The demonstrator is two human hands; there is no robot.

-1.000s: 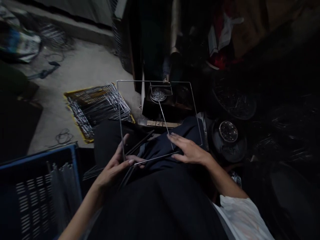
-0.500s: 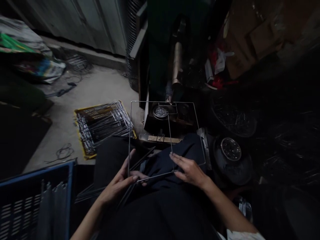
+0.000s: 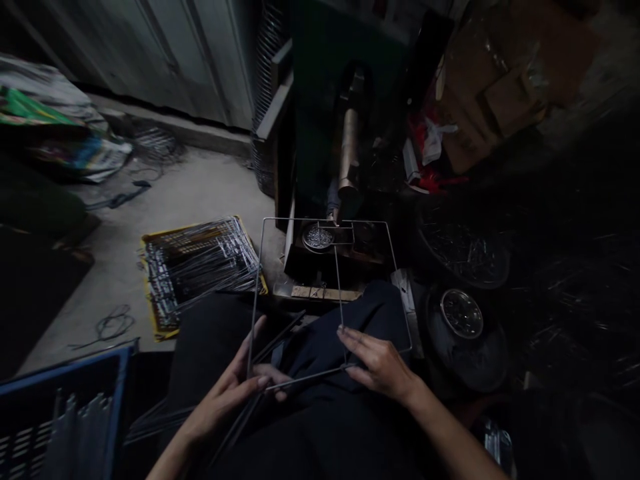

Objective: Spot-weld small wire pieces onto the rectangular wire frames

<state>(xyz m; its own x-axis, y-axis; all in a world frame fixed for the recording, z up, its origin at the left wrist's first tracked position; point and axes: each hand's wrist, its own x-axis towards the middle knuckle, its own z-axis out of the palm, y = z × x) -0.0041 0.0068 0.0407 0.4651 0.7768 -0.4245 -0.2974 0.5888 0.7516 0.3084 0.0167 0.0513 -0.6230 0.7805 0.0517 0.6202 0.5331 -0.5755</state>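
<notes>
Lower in your view than before, the wire frame (image 3: 256, 290) spans your lap (image 3: 367, 313) to the machine tip (image 3: 335, 210), your left hand (image 3: 237, 387) gripping it near-left and your right hand (image 3: 379, 361) holding the middle rod (image 3: 339, 287), likely to steady the far bar (image 3: 295, 219).

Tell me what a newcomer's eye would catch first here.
Probably the large, thin wire frame in the middle of the view, held at its near edge by the left hand and the right hand. Next, likely, the yellow crate of shiny metal rods on the pale floor to the left, and the round dish of small bright metal pieces, seen through the frame beyond the hands.
</notes>
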